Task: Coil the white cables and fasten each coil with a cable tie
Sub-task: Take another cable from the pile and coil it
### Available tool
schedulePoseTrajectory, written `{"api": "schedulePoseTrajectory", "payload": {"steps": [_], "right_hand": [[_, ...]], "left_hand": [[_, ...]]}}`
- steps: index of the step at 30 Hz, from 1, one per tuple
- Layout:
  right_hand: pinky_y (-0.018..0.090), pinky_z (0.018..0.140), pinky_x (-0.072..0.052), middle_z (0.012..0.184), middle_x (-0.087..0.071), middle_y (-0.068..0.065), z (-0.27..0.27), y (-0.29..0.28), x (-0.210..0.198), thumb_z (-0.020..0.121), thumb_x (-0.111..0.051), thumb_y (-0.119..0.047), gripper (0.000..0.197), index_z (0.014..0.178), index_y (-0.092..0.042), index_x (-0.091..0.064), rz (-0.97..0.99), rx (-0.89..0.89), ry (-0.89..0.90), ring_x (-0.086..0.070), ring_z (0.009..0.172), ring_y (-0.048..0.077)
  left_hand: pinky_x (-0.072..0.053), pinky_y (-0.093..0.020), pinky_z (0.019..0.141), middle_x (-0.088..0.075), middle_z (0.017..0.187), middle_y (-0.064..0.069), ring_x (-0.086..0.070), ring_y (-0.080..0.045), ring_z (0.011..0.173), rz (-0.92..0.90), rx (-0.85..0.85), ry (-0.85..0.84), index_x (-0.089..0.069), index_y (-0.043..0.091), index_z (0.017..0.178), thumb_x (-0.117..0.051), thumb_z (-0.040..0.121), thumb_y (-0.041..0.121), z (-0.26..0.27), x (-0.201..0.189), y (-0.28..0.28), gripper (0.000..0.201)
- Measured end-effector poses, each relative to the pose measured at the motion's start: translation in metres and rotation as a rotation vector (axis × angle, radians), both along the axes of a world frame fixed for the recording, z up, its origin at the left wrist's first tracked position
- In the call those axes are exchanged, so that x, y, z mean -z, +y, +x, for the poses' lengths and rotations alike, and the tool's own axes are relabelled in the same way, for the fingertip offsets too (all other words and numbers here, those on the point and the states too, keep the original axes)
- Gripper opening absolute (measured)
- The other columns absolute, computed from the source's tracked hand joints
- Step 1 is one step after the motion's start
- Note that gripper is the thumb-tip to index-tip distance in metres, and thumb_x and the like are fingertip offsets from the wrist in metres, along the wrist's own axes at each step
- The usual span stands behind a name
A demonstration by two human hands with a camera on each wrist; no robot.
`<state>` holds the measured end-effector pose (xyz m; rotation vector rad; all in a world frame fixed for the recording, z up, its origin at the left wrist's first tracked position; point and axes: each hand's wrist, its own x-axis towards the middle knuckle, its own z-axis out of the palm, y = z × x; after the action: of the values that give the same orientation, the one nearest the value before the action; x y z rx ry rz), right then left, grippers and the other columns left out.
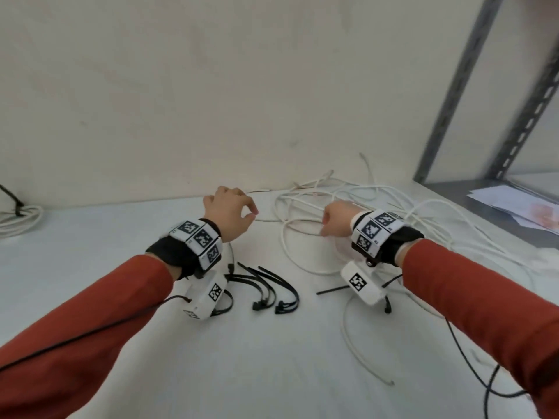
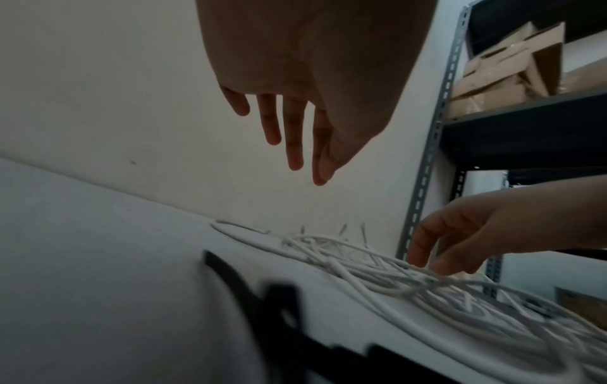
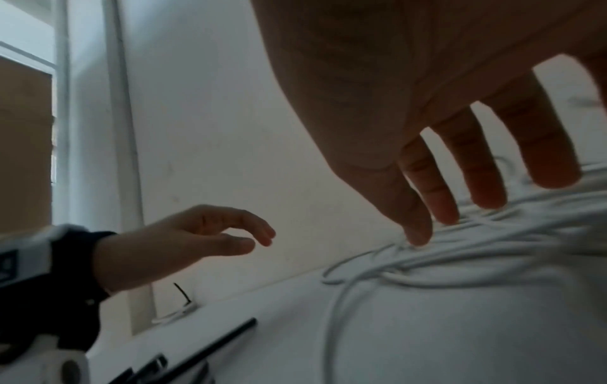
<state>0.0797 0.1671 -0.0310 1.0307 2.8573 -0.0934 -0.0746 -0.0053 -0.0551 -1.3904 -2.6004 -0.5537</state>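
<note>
Right hand [image 3: 410, 109]: fingers spread, tips on cables [image 1: 348, 204], centre right | Left hand [image 1: 231, 213]: loosely curled, empty, above table [image 1: 90, 246] | Ties [image 1: 266, 285]: lower centre | Advice: isolate one strand's end before coiling.

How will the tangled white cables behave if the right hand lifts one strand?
The white cables lie in loose overlapping loops, so they are probably floppy. A lifted strand would likely drag its neighbours. The right hand touches them with fingertips, gripping none yet.
</note>
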Motion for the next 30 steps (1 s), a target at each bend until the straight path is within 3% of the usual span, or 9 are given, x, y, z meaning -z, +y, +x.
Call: {"api": "schedulePoseTrajectory", "payload": {"steps": [5,11,16,19,21,22,24,26,30], "right_hand": [[0.037,0.096,-0.043,0.14,-0.034,0.017,0.039,0.017,0.024,0.082,-0.07,-0.042,0.07,0.135,-0.006,-0.04,-0.012,0.116,-0.038,-0.049,0.12,0.034],[0.033,0.092,-0.045,0.132,-0.045,0.022,0.043,0.005,0.03,0.094,-0.048,-0.01,0.034,0.126,0.001,-0.048,-0.012,0.209,0.18,-0.052,0.119,0.033],[0.04,0.085,-0.055,0.098,-0.069,0.015,0.045,0.013,0.009,0.083,-0.062,-0.002,0.021,0.104,-0.001,-0.063,-0.431,0.218,0.763,-0.068,0.092,0.034],[0.027,0.055,-0.056,0.084,-0.068,0.006,0.053,-0.004,-0.022,0.09,-0.058,0.001,0.015,0.103,-0.008,-0.061,-0.697,0.012,1.035,-0.065,0.059,0.019],[0.026,0.045,-0.05,0.088,-0.07,0.004,0.061,-0.015,-0.046,0.092,-0.057,-0.003,0.014,0.096,-0.016,-0.062,-0.666,-0.121,1.114,-0.061,0.049,0.015],[0.025,0.044,-0.047,0.089,-0.07,0.003,0.064,-0.016,-0.056,0.091,-0.058,-0.005,0.015,0.093,-0.02,-0.063,-0.632,-0.157,1.165,-0.059,0.046,0.013],[0.018,0.043,-0.042,0.083,-0.07,0.001,0.072,-0.017,-0.073,0.09,-0.061,-0.011,0.01,0.093,-0.02,-0.064,-0.51,-0.202,1.25,-0.052,0.041,0.004],[0.011,0.042,-0.033,0.067,-0.063,0.0,0.078,-0.018,-0.085,0.092,-0.061,-0.018,0.004,0.093,-0.014,-0.062,-0.472,-0.243,1.3,-0.046,0.038,0.001],[0.018,0.038,-0.023,0.044,-0.036,-0.009,0.087,-0.021,-0.096,0.1,-0.048,-0.021,0.024,0.08,-0.01,-0.058,-0.686,-0.349,1.308,-0.026,0.036,0.006]], "left_hand": [[-0.026,-0.04,0.1,-0.052,0.126,0.002,-0.037,-0.023,0.124,-0.081,0.12,-0.038,-0.062,0.029,0.111,-0.051,0.094,0.032,0.042,0.005,0.038,0.021],[-0.031,-0.039,0.099,-0.048,0.128,-0.001,-0.041,-0.022,0.122,-0.163,0.227,-0.058,-0.058,0.025,0.119,-0.054,0.093,0.028,0.072,0.002,0.065,0.026],[-0.029,-0.044,0.109,-0.031,0.147,-0.008,-0.028,-0.029,0.134,0.006,0.273,-0.031,-0.033,0.018,0.143,-0.06,0.089,0.025,0.077,-0.013,0.073,0.061],[-0.022,-0.042,0.111,-0.028,0.152,0.0,-0.019,-0.028,0.14,0.095,0.232,0.085,-0.025,0.023,0.147,-0.049,0.096,0.032,0.081,-0.037,0.076,0.058],[-0.033,-0.034,0.1,-0.056,0.128,-0.004,-0.043,-0.031,0.125,0.222,0.341,0.047,-0.048,0.018,0.132,-0.04,0.1,0.029,0.083,-0.058,0.073,0.036],[-0.039,-0.027,0.085,-0.063,0.102,-0.005,-0.055,-0.031,0.103,0.307,0.407,-0.002,-0.058,0.012,0.116,-0.038,0.1,0.024,0.084,-0.069,0.069,0.028],[-0.037,-0.026,0.066,-0.055,0.074,-0.002,-0.052,-0.024,0.074,0.42,0.445,-0.03,-0.059,0.007,0.096,-0.039,0.1,0.014,0.087,-0.091,0.06,0.022],[-0.036,-0.031,0.066,-0.053,0.075,-0.006,-0.048,-0.022,0.071,0.508,0.398,0.02,-0.058,0.005,0.093,-0.04,0.099,0.011,0.086,-0.114,0.05,0.02],[-0.03,-0.032,0.062,-0.053,0.076,-0.009,-0.044,-0.024,0.067,0.639,0.357,0.148,-0.059,0.004,0.091,-0.041,0.098,0.009,0.079,-0.154,0.027,0.02]]}}
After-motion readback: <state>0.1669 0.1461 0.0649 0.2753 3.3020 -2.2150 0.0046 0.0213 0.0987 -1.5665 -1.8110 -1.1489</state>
